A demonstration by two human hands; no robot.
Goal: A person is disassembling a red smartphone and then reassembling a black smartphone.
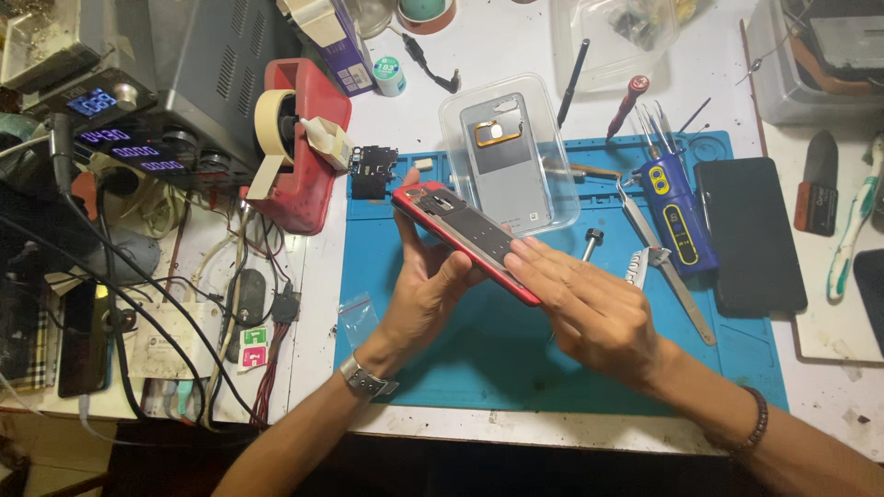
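A red-framed phone (465,239) with its back cover off is held tilted above the blue work mat (442,359). My left hand (424,290) grips it from below, thumb up along its left edge. My right hand (589,299) rests its fingertips on the phone's lower right end. A small black circuit part (373,172) lies at the mat's far left corner. Just behind the phone, a clear plastic tray (552,198) holds a grey back cover (502,156).
A blue electric screwdriver (677,216), tweezers (658,253) and a black phone screen (750,235) lie on the mat's right. A red tape dispenser (304,147), a bench power supply (138,101) and tangled cables (184,304) crowd the left. Small plastic bag (357,317) lies left of my wrist.
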